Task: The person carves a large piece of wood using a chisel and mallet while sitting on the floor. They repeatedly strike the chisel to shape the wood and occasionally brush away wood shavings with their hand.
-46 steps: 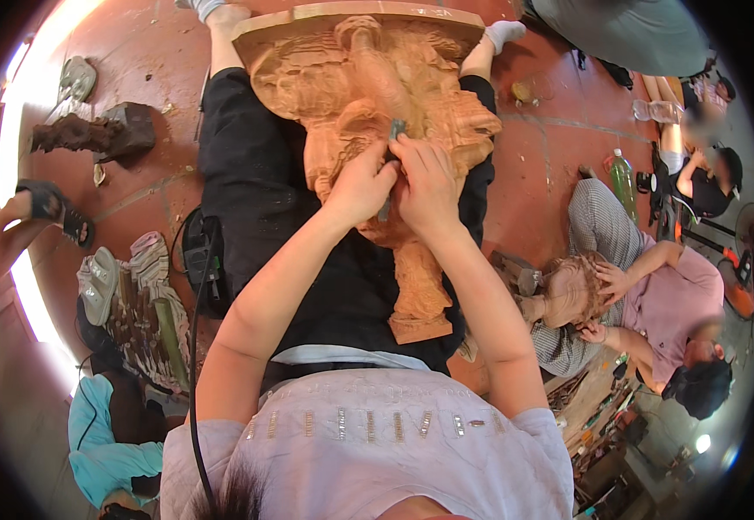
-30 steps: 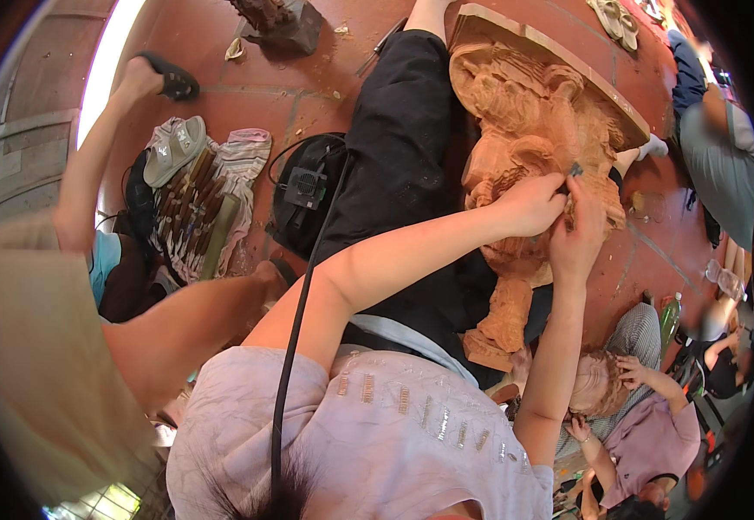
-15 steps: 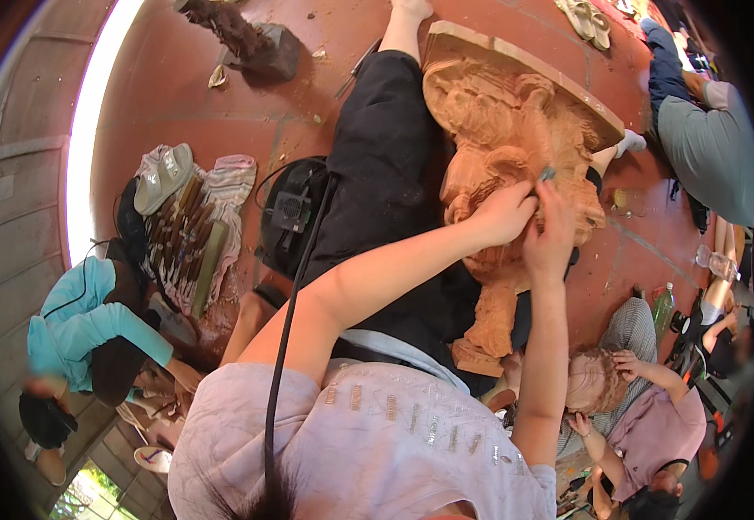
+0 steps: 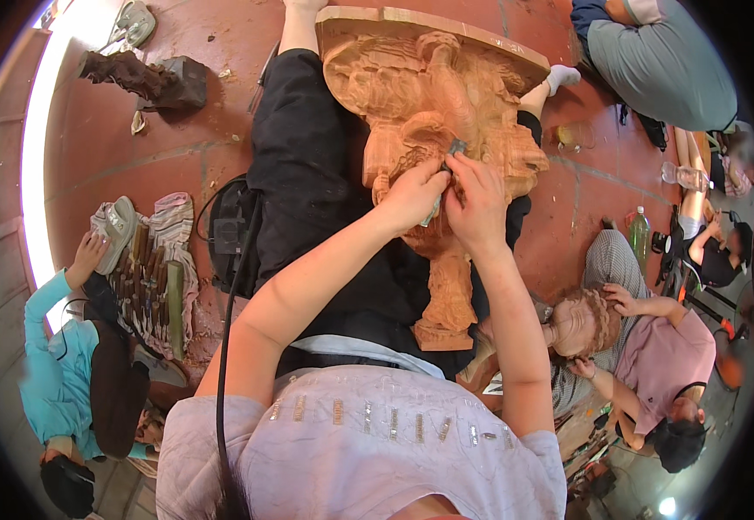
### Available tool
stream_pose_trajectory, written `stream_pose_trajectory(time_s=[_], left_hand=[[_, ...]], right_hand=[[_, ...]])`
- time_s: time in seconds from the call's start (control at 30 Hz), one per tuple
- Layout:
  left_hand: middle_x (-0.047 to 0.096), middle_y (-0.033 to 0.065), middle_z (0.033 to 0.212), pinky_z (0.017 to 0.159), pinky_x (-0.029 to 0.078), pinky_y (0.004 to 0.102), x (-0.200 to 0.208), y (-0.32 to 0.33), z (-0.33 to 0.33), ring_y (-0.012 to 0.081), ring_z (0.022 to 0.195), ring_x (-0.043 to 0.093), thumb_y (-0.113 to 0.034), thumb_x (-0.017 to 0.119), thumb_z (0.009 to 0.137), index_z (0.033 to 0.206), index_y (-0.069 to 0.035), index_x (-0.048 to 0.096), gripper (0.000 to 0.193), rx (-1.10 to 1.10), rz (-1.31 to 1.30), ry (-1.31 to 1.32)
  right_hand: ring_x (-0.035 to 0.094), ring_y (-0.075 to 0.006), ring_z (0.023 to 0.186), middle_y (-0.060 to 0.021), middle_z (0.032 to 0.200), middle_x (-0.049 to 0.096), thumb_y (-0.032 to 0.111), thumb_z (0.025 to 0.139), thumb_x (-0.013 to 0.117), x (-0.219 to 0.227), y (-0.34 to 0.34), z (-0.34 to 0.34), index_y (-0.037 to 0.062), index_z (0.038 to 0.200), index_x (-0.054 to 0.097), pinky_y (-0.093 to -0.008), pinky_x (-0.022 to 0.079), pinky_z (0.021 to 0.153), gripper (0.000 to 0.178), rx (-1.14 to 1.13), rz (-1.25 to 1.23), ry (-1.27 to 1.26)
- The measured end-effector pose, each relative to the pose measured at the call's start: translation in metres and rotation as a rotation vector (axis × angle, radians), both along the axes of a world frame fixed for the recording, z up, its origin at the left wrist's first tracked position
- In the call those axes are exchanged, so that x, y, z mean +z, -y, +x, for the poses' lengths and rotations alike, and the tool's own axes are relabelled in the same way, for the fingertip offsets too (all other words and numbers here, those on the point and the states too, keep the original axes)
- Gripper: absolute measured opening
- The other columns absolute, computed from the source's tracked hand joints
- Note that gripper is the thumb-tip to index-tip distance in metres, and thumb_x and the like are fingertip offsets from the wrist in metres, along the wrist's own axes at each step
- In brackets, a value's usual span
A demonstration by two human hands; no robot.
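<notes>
A reddish-brown wood carving (image 4: 459, 100) lies between my outstretched legs, its broad flat-edged end away from me and its narrow foot near my waist. Both hands meet over its middle, on the deeply cut part. Between them runs a narrow grey-green strip (image 4: 456, 148) that looks like folded sandpaper; one end shows above the fingers, another bit below. My left hand (image 4: 413, 194) pinches it from the left, fingers closed. From the right, my right hand (image 4: 478, 204) presses closed fingertips on its upper end. The wood surface under my fingers is hidden.
Chisels (image 4: 143, 270) lie on a striped cloth at left, beside a pale sandal (image 4: 117, 232) touched by a person in turquoise. A black bag (image 4: 228, 234) sits by my leg. A dark carved piece (image 4: 147, 82) stands farther off. At right, another person holds a carved head (image 4: 578, 325).
My view has turned, so the scene sits farther left. My hands stay on the carving, with more of the strip showing below them. The person in turquoise now reaches to the sandal.
</notes>
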State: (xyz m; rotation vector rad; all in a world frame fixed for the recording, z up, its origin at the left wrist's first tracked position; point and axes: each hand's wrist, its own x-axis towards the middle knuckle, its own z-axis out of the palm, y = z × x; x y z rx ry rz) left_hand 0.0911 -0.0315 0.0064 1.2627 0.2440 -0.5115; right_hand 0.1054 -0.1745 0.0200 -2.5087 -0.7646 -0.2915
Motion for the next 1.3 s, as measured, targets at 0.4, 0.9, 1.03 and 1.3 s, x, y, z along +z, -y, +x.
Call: stream_pose_trajectory(time_s=[0.4, 0.9, 1.03, 1.3], left_hand=[[0.05, -0.0047, 0.073, 0.048, 0.035, 0.018, 0.01, 0.0, -0.002, 0.0034, 0.058, 0.045, -0.024, 0.044, 0.098, 0.11, -0.007, 0.055, 0.023, 0.093, -0.202, -0.137], [0.046, -0.005, 0.063, 0.038, 0.029, 0.0184, 0.01, 0.0, 0.009, 0.0039, 0.046, 0.04, -0.028, 0.041, 0.1, 0.096, -0.011, 0.054, 0.021, 0.113, -0.253, -0.089], [0.049, -0.0022, 0.07, 0.045, 0.036, 0.0209, -0.002, 0.009, 0.0, 0.0057, 0.054, 0.044, -0.022, 0.043, 0.099, 0.102, -0.005, 0.056, 0.021, 0.174, -0.185, -0.053], [0.05, -0.0033, 0.067, 0.04, 0.034, 0.0187, -0.004, 0.001, 0.01, 0.0038, 0.05, 0.045, -0.025, 0.043, 0.099, 0.1, -0.009, 0.055, 0.021, 0.062, -0.146, -0.026]], right_hand=[[0.055, -0.0282, 0.1, -0.0086, 0.106, 0.061, 0.007, 0.07, 0.064, 0.005, -0.001, 0.005, 0.0073, 0.103, 0.064, -0.0398, 0.039, 0.091, 0.033, 0.011, 0.017, -0.055], [0.056, -0.0287, 0.101, -0.0088, 0.109, 0.063, 0.005, 0.07, 0.064, 0.02, -0.006, 0.019, 0.0067, 0.103, 0.064, -0.0381, 0.043, 0.088, 0.033, 0.013, 0.035, -0.008], [0.055, -0.0262, 0.1, -0.006, 0.106, 0.063, 0.006, 0.07, 0.063, 0.005, -0.004, 0.012, 0.0082, 0.102, 0.064, -0.0378, 0.041, 0.089, 0.032, -0.009, 0.054, -0.019], [0.056, -0.0274, 0.099, -0.0076, 0.106, 0.063, 0.006, 0.07, 0.064, 0.012, -0.006, 0.015, 0.0082, 0.101, 0.065, -0.0396, 0.041, 0.089, 0.031, -0.03, 0.085, 0.003]])
